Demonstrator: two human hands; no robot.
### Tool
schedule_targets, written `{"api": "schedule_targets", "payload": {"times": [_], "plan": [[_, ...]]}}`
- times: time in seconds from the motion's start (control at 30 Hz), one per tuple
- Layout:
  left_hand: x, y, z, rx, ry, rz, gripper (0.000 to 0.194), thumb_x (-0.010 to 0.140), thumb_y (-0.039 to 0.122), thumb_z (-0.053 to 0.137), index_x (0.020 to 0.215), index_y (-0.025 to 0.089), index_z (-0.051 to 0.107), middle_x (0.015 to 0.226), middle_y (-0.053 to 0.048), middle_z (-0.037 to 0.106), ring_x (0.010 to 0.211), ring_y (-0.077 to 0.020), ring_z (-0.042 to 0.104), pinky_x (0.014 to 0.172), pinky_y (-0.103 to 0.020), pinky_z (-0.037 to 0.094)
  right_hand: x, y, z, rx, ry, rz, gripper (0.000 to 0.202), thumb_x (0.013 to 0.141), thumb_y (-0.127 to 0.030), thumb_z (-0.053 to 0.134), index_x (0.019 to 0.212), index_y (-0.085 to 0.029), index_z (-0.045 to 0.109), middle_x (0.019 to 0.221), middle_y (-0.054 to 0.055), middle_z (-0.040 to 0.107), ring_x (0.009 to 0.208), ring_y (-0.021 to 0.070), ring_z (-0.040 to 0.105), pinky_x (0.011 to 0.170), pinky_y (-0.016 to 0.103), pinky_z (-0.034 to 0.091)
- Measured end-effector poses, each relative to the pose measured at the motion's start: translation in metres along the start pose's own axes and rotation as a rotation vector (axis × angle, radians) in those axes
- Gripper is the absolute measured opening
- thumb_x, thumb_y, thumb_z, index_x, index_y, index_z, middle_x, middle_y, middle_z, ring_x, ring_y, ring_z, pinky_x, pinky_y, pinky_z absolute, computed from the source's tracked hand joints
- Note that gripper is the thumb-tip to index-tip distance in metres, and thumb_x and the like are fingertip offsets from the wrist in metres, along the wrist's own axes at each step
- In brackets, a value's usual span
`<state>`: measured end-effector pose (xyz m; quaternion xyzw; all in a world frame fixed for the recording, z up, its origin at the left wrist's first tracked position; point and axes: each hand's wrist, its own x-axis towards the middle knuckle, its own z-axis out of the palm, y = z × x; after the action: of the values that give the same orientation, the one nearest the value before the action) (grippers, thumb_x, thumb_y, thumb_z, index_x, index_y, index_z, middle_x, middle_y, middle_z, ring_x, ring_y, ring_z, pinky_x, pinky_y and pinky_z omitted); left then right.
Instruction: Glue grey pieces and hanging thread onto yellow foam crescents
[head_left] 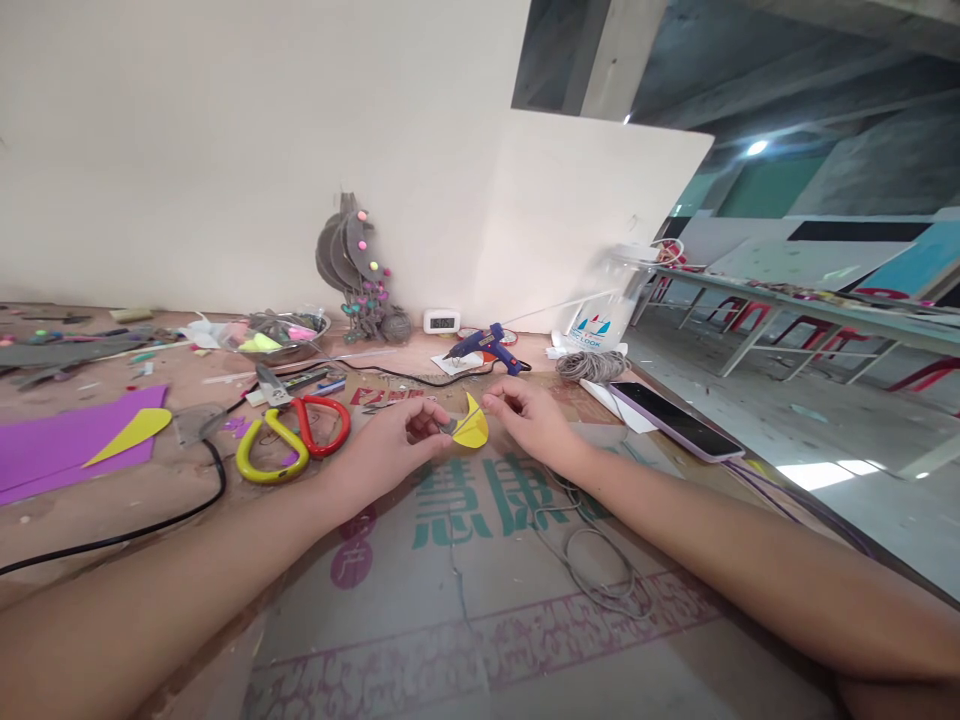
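My left hand (416, 428) is closed, its thumb and fingertips pinching a small grey piece (448, 427). Just beyond its fingertips is a curved yellow cutout (472, 430) with a pointed tip; whether the grey piece is fixed to it, I cannot tell. A thin grey cord (598, 594) lies in loose loops on the printed board (420, 610), below my right forearm. My right hand (526, 410) pinches a strand of this cord, which stretches across the yellow cutout toward the left fingertips.
Yellow-and-red-handled scissors (322, 425) lie at the left, near purple sheets (67, 440). A blue glue gun (480, 345) rests behind my hands. At the right are a cord bundle (592, 366), a phone (679, 420) and a clear plastic jar (607, 300). A black cable (172, 515) crosses the left.
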<state>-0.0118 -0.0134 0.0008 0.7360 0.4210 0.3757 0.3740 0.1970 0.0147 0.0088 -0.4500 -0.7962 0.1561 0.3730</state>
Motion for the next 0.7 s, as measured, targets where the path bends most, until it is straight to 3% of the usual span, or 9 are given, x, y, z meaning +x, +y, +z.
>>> {"api": "schedule_targets", "payload": {"times": [0.1,0.27,0.47,0.6,0.7], "plan": [[0.0,0.002,-0.001,0.005,-0.007,0.019,0.026,0.079,0.041,0.053,0.092,0.02,0.057,0.086,-0.001,0.06,0.075,-0.0139,0.056,0.066,-0.025,0.044,-0.002,-0.001,0.001,0.028,-0.054,0.02,0.025,0.087,-0.037,0.042,0.083,-0.018,0.059,0.073,0.0,0.058,0.054,0.0095,0.044,0.052,0.023,0.033],[0.001,0.003,-0.004,0.077,0.04,0.002,0.026,0.082,0.042,0.046,0.089,0.02,0.058,0.074,0.001,0.059,0.066,-0.0129,0.053,0.06,-0.024,0.042,-0.006,-0.006,0.001,0.054,-0.126,0.021,0.027,0.09,-0.037,0.038,0.087,-0.018,0.057,0.068,-0.001,0.054,0.053,0.0095,0.045,0.051,0.022,0.033],[0.0,0.004,-0.004,0.049,0.028,-0.013,0.022,0.081,0.033,0.047,0.094,0.02,0.058,0.075,0.001,0.059,0.065,-0.0126,0.053,0.06,-0.024,0.042,-0.006,-0.011,0.001,-0.092,-0.037,-0.152,0.02,0.089,-0.027,0.038,0.082,-0.017,0.054,0.08,0.003,0.057,0.072,0.0137,0.05,0.065,0.025,0.038],[-0.001,0.006,-0.005,0.132,0.048,-0.008,0.027,0.081,0.03,0.046,0.102,0.022,0.06,0.074,0.001,0.056,0.066,-0.0128,0.052,0.059,-0.023,0.041,-0.003,-0.005,-0.001,-0.178,0.087,-0.166,0.016,0.087,-0.024,0.043,0.084,-0.018,0.057,0.085,0.005,0.059,0.083,0.0175,0.05,0.078,0.031,0.038],[0.0,0.004,-0.005,0.141,0.069,-0.013,0.034,0.081,0.03,0.046,0.112,0.024,0.057,0.07,0.002,0.052,0.064,-0.0125,0.05,0.057,-0.023,0.04,-0.003,-0.004,-0.002,-0.15,0.124,-0.138,0.016,0.087,-0.027,0.044,0.093,-0.019,0.057,0.092,0.006,0.059,0.081,0.0169,0.05,0.074,0.03,0.039]]}}
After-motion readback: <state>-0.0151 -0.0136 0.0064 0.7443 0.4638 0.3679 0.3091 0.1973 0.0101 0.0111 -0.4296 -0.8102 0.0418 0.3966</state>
